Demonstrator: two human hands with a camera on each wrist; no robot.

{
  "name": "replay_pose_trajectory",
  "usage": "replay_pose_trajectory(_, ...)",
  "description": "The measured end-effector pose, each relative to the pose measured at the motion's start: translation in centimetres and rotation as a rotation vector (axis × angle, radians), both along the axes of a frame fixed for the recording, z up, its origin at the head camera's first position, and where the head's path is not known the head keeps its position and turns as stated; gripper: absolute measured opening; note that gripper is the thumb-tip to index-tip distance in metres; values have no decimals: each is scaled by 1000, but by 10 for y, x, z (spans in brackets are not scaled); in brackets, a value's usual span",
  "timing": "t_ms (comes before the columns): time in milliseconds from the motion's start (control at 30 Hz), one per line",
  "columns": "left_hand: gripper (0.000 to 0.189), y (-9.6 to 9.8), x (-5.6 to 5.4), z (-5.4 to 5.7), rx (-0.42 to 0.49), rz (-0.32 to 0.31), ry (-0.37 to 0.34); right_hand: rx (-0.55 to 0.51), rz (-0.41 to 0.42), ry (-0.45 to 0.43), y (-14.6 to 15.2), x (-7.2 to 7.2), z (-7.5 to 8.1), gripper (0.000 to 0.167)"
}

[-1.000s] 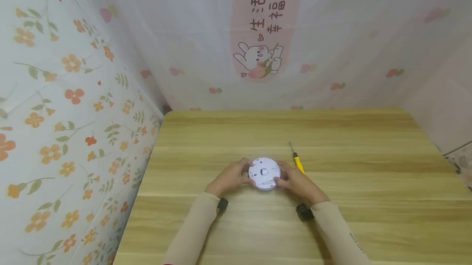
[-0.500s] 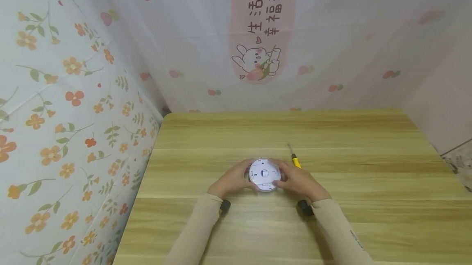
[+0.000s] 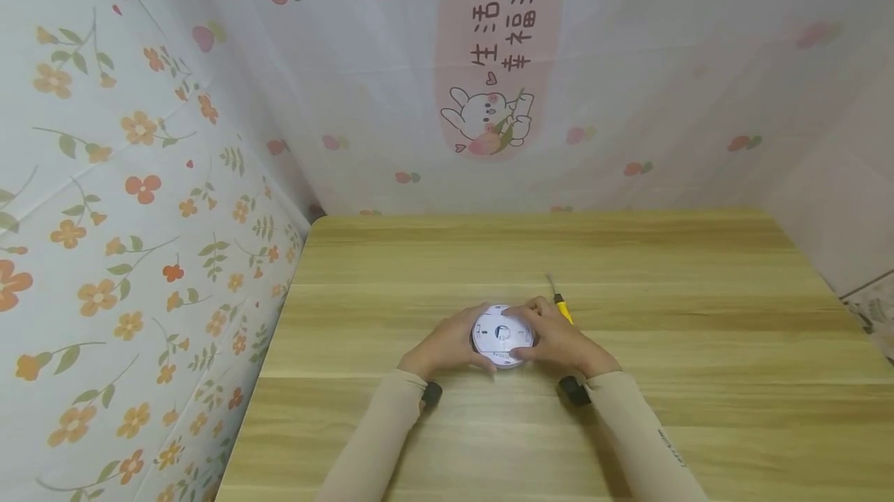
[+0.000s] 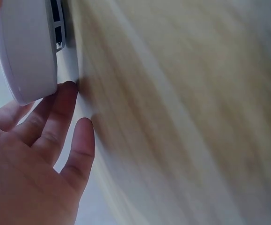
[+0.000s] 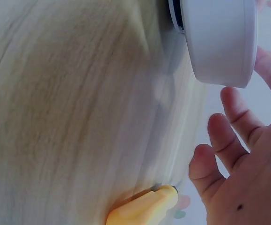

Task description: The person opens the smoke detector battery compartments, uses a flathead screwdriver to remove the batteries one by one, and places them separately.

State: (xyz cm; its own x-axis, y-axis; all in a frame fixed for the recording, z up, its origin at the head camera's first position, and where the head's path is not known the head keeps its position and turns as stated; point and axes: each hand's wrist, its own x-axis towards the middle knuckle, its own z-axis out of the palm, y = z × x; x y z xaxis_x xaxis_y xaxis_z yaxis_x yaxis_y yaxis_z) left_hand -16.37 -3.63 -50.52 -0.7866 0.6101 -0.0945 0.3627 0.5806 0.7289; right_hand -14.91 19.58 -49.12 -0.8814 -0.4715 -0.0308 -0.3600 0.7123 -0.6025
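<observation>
Light wood-grain table (image 3: 670, 300); yellow-handled screwdriver (image 3: 562, 303) lying on it; round white device (image 3: 497, 341) perhaps resting there.

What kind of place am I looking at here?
Probably an improvised tabletop workspace, perhaps at home: a wood-grain table, floral cloth on one side and fruit-print cloth behind, with a yellow-handled screwdriver near the white round device.

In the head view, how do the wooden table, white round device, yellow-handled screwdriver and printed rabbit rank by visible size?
1. Wooden table
2. Printed rabbit
3. White round device
4. Yellow-handled screwdriver
The rabbit looks farther away, so its real size is unsure.
</observation>
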Motion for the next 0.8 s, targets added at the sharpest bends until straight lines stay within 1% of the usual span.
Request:
replay_pose_trajectory(167, 107, 0, 1, 1, -10, 13, -5, 32, -7, 59, -4, -1, -1, 60)
replay_pose_trajectory(333, 108, 0, 1, 1, -23, 18, -11, 45, -18, 72, -9, -1, 2, 59)
replay_pose_trajectory(467, 108, 0, 1, 1, -6, 19, -31, 37, -19, 75, -13, 0, 5, 58)
replay_pose_trajectory(567, 108, 0, 1, 2, 11, 19, -45, 37, -22, 76, -14, 0, 5, 58)
replay_pose_trajectory(800, 107, 1, 2, 3, 17, 19, -45, 49, -20, 85, -13, 0, 2, 57)
